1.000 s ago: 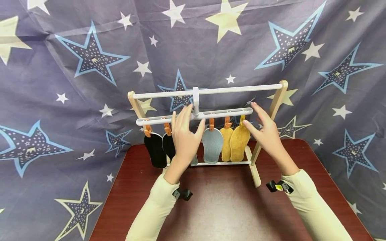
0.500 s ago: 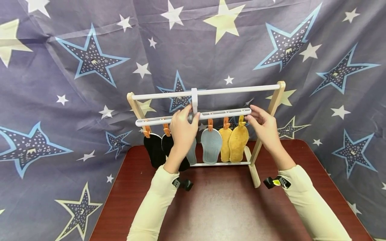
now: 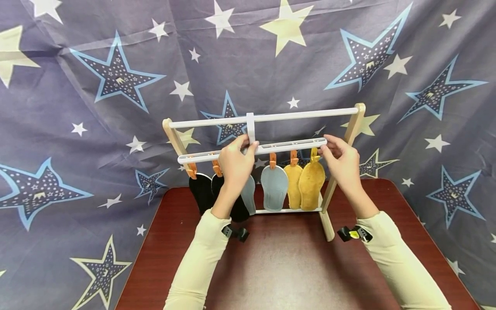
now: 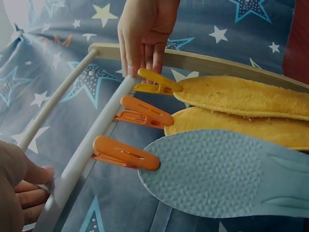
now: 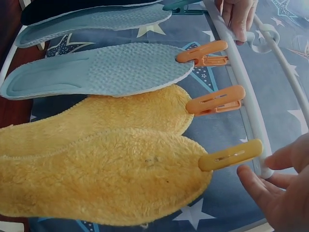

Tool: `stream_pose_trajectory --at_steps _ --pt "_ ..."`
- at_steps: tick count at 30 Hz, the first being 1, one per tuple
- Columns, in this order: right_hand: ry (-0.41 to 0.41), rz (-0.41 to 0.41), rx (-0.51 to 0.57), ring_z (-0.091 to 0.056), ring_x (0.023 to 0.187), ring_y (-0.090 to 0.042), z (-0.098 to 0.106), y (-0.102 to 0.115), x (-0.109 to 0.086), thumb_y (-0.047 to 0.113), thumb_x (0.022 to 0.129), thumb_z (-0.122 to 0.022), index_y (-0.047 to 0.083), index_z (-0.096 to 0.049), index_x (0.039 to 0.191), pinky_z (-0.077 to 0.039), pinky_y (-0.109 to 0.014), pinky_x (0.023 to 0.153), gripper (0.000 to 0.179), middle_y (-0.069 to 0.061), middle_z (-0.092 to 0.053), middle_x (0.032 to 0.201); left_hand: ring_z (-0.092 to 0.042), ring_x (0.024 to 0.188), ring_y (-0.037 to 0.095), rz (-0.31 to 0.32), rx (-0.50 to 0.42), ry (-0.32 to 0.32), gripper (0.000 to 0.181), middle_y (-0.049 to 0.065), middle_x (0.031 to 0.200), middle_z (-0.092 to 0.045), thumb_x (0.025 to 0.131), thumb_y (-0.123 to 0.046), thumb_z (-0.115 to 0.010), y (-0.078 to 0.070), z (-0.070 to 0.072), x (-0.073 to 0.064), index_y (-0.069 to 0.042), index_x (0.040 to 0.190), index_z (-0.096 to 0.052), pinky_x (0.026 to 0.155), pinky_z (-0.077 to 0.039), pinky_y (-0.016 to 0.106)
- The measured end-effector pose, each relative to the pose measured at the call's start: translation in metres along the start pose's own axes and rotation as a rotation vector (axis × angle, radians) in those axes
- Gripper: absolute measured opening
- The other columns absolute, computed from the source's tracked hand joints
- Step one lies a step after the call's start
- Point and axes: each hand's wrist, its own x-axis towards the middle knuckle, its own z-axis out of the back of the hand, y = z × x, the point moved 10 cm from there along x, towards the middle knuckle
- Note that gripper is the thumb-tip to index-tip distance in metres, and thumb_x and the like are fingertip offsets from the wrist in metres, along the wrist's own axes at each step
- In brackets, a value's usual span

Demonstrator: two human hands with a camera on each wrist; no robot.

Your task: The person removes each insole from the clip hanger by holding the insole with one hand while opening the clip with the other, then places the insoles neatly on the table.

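Note:
A white clip hanger (image 3: pixel 290 145) hangs by its hook (image 3: pixel 250 125) from a rack's top rail. My left hand (image 3: pixel 237 165) grips the hanger at the foot of the hook, thumb in front. At the hanger's right end, my right hand (image 3: pixel 342 163) pinches the tip between thumb and fingers. Below the bar dangle shoe insoles: black ones (image 3: pixel 200 191) at the left, blue-grey ones (image 3: pixel 274 189) mid-bar, fuzzy yellow ones (image 3: pixel 312 187) at the right. Orange clothespins (image 4: pixel 126 152), a yellow clothespin (image 5: pixel 231 154) and a teal clothespin (image 5: pixel 186 8) hold them. The left hand hides part of the middle insoles.
The rack has wooden legs (image 3: pixel 354 125), a white top rail (image 3: pixel 306 115) and a low white crossbar (image 3: pixel 277 211). It stands toward the back of a dark red table (image 3: pixel 279 258). A star-printed cloth (image 3: pixel 135 112) hangs close behind and at the sides.
Both hands had fingers spread near the hanger; they have closed onto it at the hook's foot and the right end. The hanger and its insoles have shifted slightly right.

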Motion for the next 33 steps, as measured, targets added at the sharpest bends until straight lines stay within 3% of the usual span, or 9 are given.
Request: stream_pose_trajectory --at_steps 9,20,33 --pt "-0.065 0.008 -0.012 -0.062 0.071 0.015 0.009 0.001 0.0 0.004 0.098 -0.065 -0.002 -0.069 0.126 -0.047 -0.001 0.066 0.029 -0.028 -0.075 0.099 -0.075 0.083 0.025 0.007 -0.009 0.034 0.019 0.003 0.093 -0.08 0.088 -0.025 -0.08 -0.003 -0.008 0.004 -0.012 0.102 -0.079 0.068 -0.055 0.044" --pt "-0.077 0.041 -0.024 -0.065 0.073 0.013 0.014 0.0 -0.004 0.003 0.097 -0.064 -0.004 -0.069 0.124 -0.049 -0.002 0.069 0.028 -0.026 -0.076 0.098 -0.075 0.082 0.024 0.001 -0.041 0.058 0.02 0.004 0.094 -0.08 0.09 -0.024 -0.079 -0.001 -0.015 0.005 -0.011 0.105 -0.079 0.067 -0.054 0.043" --pt "-0.064 0.048 0.025 -0.066 0.074 0.013 0.014 0.0 -0.006 0.004 0.098 -0.065 -0.003 -0.068 0.126 -0.049 -0.002 0.07 0.03 -0.029 -0.074 0.099 -0.074 0.093 0.027 -0.035 -0.071 0.004 0.029 0.007 0.106 -0.079 0.089 -0.022 -0.08 -0.003 -0.007 -0.002 -0.008 0.113 -0.077 0.08 -0.058 0.044"
